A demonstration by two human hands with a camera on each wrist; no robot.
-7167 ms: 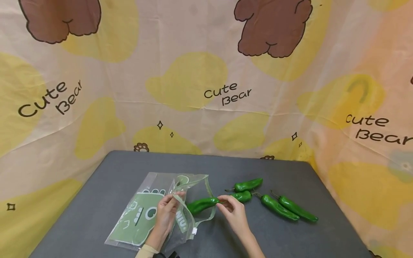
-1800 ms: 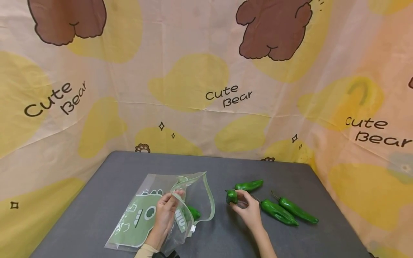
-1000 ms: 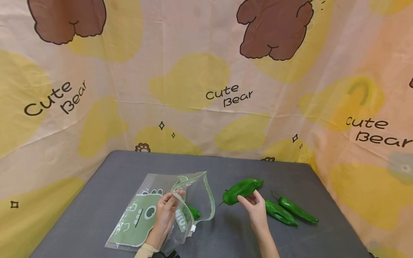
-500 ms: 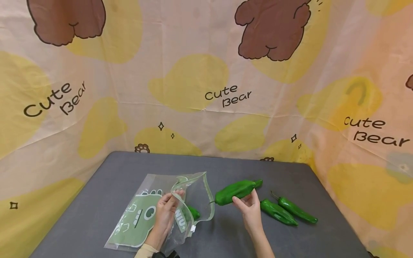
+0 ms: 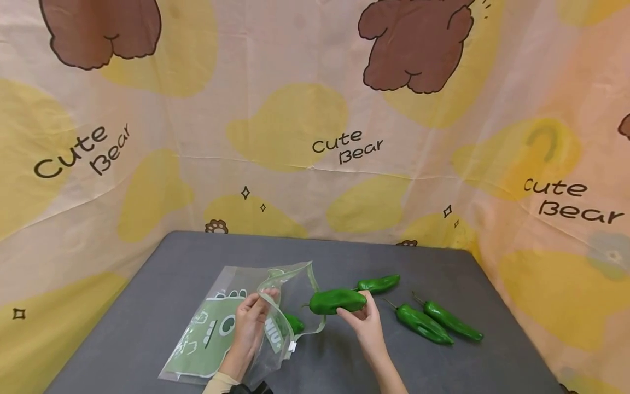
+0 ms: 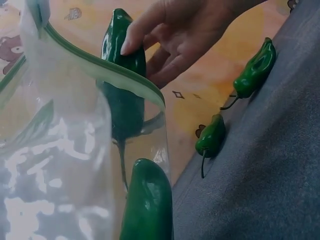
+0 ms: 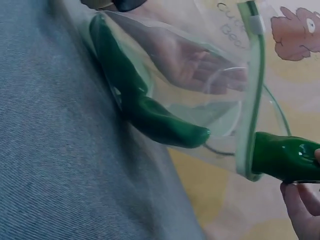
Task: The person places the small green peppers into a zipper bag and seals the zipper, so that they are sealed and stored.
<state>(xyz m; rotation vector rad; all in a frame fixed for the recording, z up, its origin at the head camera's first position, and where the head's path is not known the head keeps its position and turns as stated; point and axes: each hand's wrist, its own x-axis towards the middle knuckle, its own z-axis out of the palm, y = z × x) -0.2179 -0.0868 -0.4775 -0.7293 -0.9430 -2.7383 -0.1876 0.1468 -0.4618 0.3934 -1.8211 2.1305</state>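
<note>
My left hand pinches the edge of a clear zip bag with a green cartoon print, and its mouth gapes to the right. Between thumb and fingers, my right hand holds a green chili pepper by its tip end. That pepper lies across the bag's opening, stem first; in the left wrist view its stem half shows through the plastic. Inside the bag, the right wrist view shows two other peppers, a lower pepper and an upper pepper, end to end.
Three more green peppers lie on the grey table at the right: a back pepper, a middle pepper and an outer pepper. A white zip slider sits at the bag's near corner. Patterned cloth surrounds the table's back and sides.
The pepper earlier half inside the bag now lies within it. My right hand took another from the table, turned it stem-left and moved it left into the bag's mouth. My left hand stays put.
</note>
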